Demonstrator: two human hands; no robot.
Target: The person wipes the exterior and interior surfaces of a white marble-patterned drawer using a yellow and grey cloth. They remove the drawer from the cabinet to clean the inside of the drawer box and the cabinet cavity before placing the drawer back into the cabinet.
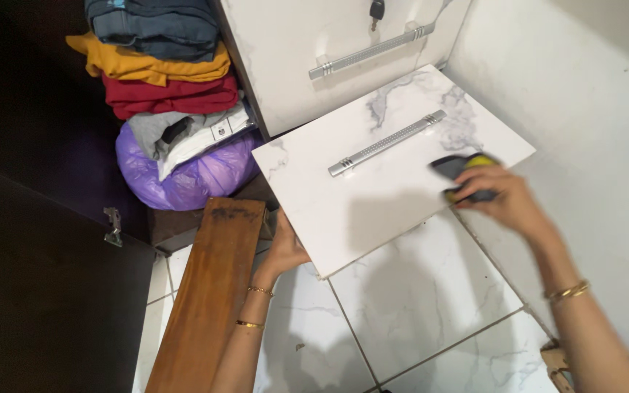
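Fingers [475, 191] grip a blurred dark-and-yellow tool [464, 169] over glossy marbled drawer front [373, 211].

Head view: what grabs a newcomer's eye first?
The white marbled drawer front with its silver bar handle, held tilted at centre: the left hand grips its lower edge, while the right hand holds a dark tool with a yellow part at its right side. At upper left, a stack of folded clothes sits above a purple bag.
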